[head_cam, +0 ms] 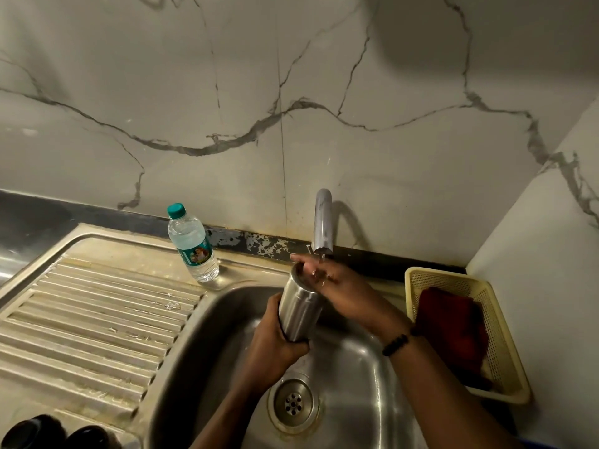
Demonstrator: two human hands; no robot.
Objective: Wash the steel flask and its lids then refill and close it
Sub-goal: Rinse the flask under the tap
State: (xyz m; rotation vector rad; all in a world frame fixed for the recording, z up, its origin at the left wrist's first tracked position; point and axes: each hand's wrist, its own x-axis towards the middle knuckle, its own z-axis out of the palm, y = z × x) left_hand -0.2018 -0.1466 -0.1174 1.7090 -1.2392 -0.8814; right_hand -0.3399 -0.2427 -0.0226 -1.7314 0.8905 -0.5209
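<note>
Steel flask held tilted over the sink basin, just below the tap.

A veined marble wall (227,92) backs the bench, where a steel sink (372,384) sits with its ribbed drainboard (97,319) to the left and its round drain (293,404) low in the basin. A yellow plastic basket (505,361) at the right holds a dark red cloth (453,328). The steel flask (299,311) leans with its open mouth up toward the chrome tap (322,225). The left hand (275,348) is wrapped around the flask's lower end; the right hand (337,283) lies over the mouth, fingers spread at the rim, a dark bead bracelet (395,344) on its wrist. A capped plastic water bottle (193,244) stands on the sink's rear ledge. Two dark round objects (58,432) sit at the bottom left edge, too cropped to identify.
</note>
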